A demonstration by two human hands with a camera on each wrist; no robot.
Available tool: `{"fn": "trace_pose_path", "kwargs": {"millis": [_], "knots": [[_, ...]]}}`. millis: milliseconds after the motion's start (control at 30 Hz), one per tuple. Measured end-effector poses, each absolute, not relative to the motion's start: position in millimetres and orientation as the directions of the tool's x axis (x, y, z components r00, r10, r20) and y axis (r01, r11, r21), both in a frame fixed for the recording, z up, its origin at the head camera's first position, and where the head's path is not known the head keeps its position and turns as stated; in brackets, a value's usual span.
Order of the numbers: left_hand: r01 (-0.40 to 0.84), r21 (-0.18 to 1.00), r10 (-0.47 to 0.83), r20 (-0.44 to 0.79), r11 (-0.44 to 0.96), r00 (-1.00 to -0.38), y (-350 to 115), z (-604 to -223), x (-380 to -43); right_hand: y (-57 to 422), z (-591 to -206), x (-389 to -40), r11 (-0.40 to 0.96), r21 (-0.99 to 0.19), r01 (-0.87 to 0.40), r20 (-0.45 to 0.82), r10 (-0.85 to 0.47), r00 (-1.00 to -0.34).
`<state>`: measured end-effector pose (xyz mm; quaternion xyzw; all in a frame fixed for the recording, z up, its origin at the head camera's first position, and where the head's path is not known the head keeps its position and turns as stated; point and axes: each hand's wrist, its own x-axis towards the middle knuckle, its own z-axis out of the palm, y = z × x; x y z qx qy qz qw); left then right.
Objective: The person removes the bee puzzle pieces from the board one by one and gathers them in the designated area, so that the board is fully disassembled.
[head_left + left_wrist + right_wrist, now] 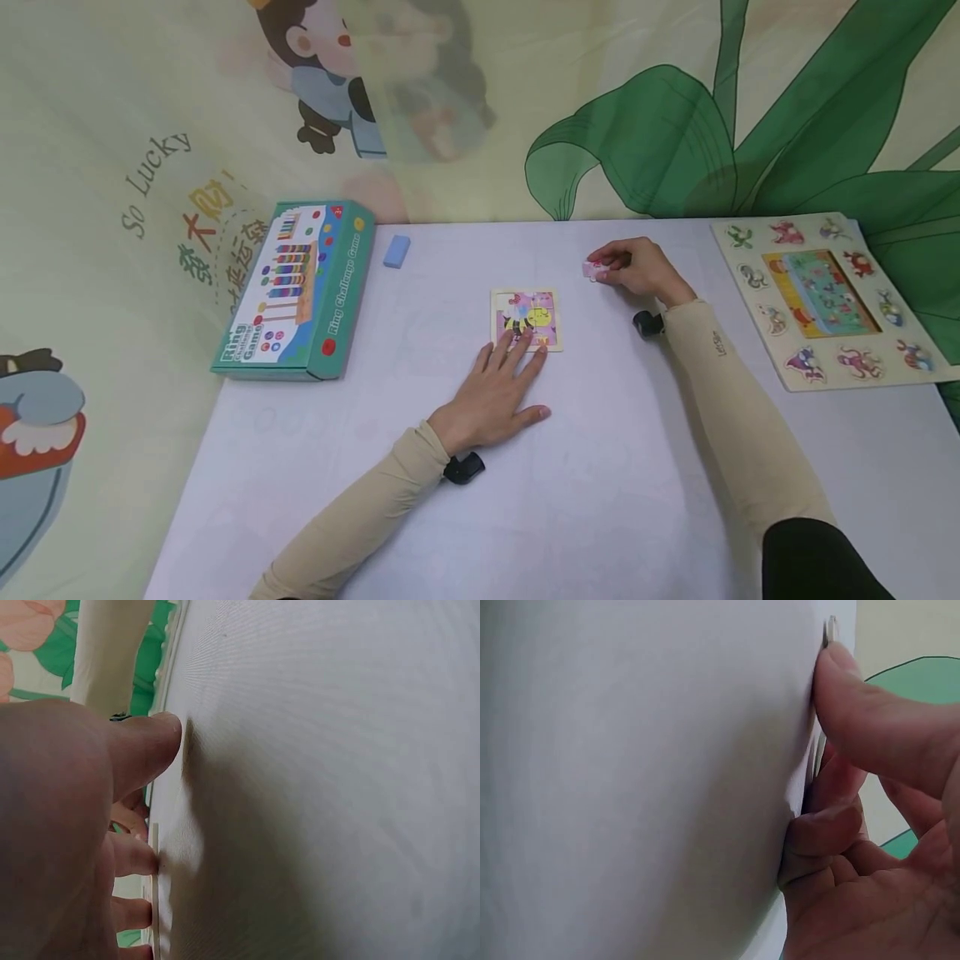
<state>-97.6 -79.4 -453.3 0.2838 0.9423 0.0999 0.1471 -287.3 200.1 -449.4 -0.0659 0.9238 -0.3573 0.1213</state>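
Currently: pink puzzle piece, right of the puzzle tray — pinched by your right hand; likely light, stiff, best held by edges. Your left hand, fingers spread, touches the tray.

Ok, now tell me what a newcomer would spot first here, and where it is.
Probably the huge green leaves printed on the backdrop at the upper right, then the green Ring Challenge Game box on the left of the white table. Near the middle, the left hand touches a bee jigsaw puzzle, while farther right the right hand pinches a small pink puzzle piece.
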Motion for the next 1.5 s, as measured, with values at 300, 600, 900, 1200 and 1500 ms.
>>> {"fn": "trace_pose_path", "kwargs": {"millis": [300,600,900,1200,1500], "knots": [[0.504,0.268,0.562,-0.221,0.821,-0.797,-79.1,-454.3,-98.3,201.2,-448.2,-284.0,0.718,-0.695,-0.036,-0.164,-0.206,-0.965],[0.499,0.255,0.551,-0.214,0.828,-0.806,-80.1,-454.2,-99.5,163.9,-437.8,-270.5,0.683,-0.700,-0.209,-0.060,-0.348,-0.936],[0.518,0.241,0.564,-0.201,0.821,-0.801,-81.4,-454.4,-102.3,111.6,-439.0,-255.0,0.619,-0.705,-0.346,-0.054,-0.534,-0.844],[0.536,0.231,0.578,-0.192,0.812,-0.793,-81.7,-457.2,-102.5,92.3,-443.1,-251.7,0.637,-0.661,-0.396,-0.075,-0.581,-0.810],[0.534,0.227,0.575,-0.197,0.815,-0.794,-81.9,-458.2,-102.7,89.0,-443.9,-253.8,0.646,-0.652,-0.398,-0.092,-0.588,-0.804]]}}
